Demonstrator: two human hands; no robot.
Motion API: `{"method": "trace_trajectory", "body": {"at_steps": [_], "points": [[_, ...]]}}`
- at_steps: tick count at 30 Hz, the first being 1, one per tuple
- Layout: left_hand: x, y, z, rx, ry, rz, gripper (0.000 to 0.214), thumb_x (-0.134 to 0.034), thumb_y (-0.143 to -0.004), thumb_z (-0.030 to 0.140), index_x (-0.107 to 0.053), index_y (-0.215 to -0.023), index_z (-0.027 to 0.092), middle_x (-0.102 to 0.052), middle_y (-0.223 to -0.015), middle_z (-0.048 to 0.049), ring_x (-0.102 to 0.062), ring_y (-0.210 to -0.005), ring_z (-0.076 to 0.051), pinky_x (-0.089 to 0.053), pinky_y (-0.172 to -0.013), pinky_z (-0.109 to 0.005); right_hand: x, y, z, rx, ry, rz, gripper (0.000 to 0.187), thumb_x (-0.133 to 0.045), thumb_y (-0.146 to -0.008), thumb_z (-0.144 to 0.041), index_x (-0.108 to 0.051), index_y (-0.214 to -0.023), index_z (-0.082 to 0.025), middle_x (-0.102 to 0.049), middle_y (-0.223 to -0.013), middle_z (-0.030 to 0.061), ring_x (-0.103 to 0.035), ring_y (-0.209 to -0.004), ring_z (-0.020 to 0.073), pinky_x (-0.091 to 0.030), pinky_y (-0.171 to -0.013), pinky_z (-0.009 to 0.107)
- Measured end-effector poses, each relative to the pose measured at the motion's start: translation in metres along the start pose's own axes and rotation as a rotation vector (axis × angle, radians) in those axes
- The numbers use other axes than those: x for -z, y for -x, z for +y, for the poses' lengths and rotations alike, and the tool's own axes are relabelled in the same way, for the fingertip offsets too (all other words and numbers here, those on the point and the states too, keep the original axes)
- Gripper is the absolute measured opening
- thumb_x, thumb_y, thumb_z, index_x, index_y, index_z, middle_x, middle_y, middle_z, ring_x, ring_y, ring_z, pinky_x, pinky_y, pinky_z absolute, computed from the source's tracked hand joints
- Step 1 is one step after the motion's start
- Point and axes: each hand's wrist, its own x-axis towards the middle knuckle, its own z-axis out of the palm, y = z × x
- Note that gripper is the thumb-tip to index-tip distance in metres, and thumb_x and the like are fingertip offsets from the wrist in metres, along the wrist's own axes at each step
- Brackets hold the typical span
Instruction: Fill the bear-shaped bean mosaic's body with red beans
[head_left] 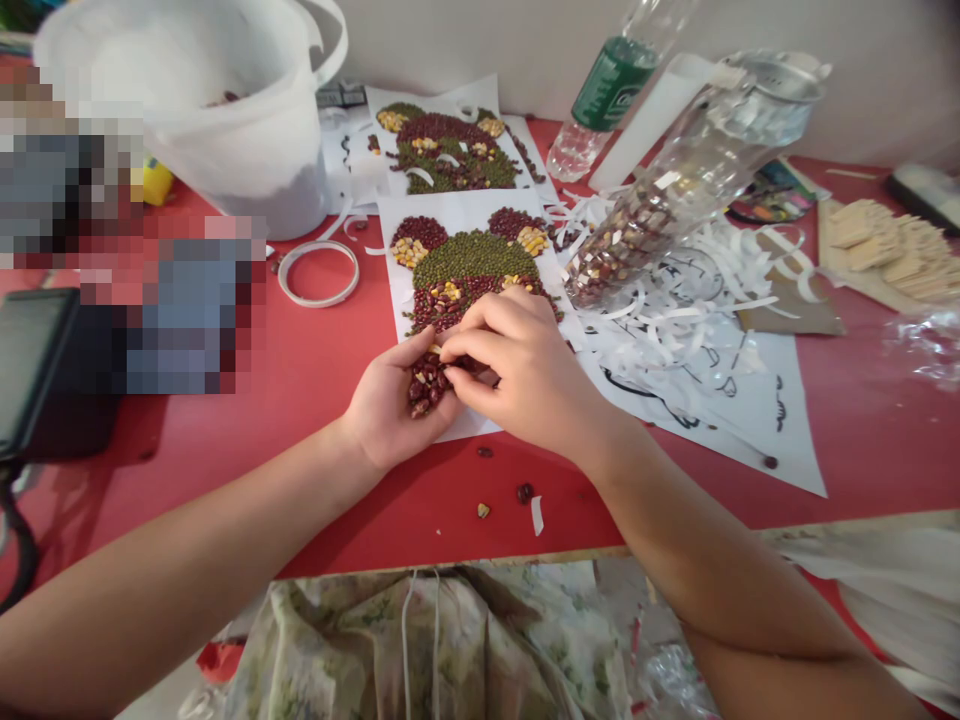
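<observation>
My left hand [390,400] is cupped palm up around a small heap of dark red beans [424,390] with a few pale bits among them. Over that palm, the fingers of my right hand [525,360] pinch together in the beans; whatever is between the fingertips is hidden. Beneath both hands lies a white sheet with a bear-like bean picture [476,258] of green beans, red beans and yellow corn kernels. Its lower part is covered by my hands. A second sheet with a similar bean picture [442,150] lies behind it.
At the back left stands a white bucket [240,150]. A roll of white tape [319,273] lies before it. To the right, a clear bottle of mixed beans [637,230] leans over paper strips [697,290], near a green-labelled bottle [611,85] and wooden sticks [892,245]. Loose beans [524,493] dot the red table's near edge.
</observation>
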Motion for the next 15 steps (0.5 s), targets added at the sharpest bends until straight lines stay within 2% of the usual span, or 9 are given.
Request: {"method": "trace_trajectory", "body": {"at_steps": [3,7,11,15], "points": [[0.0013,-0.0006,-0.0005,0.009,0.003,-0.012,0.041,-0.034,-0.102,0.023,-0.066,-0.078,0.013,-0.07,-0.065,-0.0032,-0.068,-0.06,-0.011,-0.06,-0.067,-0.02,0.0002,-0.0002,-0.0015,-0.011,0.01,-0.018,0.015,-0.056,-0.089,-0.015,-0.068,-0.083,-0.022,-0.064,-0.09,0.0061,-0.053,-0.092,0.0232,-0.039,-0.088,0.042],[0.0026,-0.0011,-0.0002,0.011,-0.006,-0.001,0.043,-0.034,-0.102,0.022,-0.066,-0.075,0.013,-0.069,-0.065,-0.0028,-0.067,-0.058,-0.01,-0.056,-0.057,-0.018,-0.0028,-0.0005,-0.003,0.007,0.026,-0.023,0.013,-0.057,-0.09,-0.018,-0.068,-0.082,-0.021,-0.064,-0.088,0.0061,-0.051,-0.091,0.0232,-0.038,-0.087,0.041],[0.0035,-0.0011,-0.0006,0.014,-0.009,0.022,0.043,-0.038,-0.101,0.021,-0.063,-0.067,0.015,-0.064,-0.058,0.0,-0.065,-0.054,-0.009,-0.055,-0.055,-0.018,-0.007,-0.0009,-0.0053,0.011,0.027,-0.015,0.019,-0.053,-0.089,-0.012,-0.067,-0.082,-0.022,-0.062,-0.084,0.0051,-0.05,-0.089,0.0224,-0.039,-0.086,0.04],[0.0022,-0.0002,0.0003,0.005,0.01,0.017,0.045,-0.034,-0.103,0.022,-0.063,-0.069,0.014,-0.066,-0.059,-0.0004,-0.067,-0.057,-0.009,-0.056,-0.057,-0.017,-0.009,-0.0016,-0.0052,-0.002,0.009,-0.003,0.017,-0.053,-0.089,-0.012,-0.065,-0.08,-0.021,-0.061,-0.087,0.0057,-0.051,-0.09,0.022,-0.04,-0.088,0.039]]}}
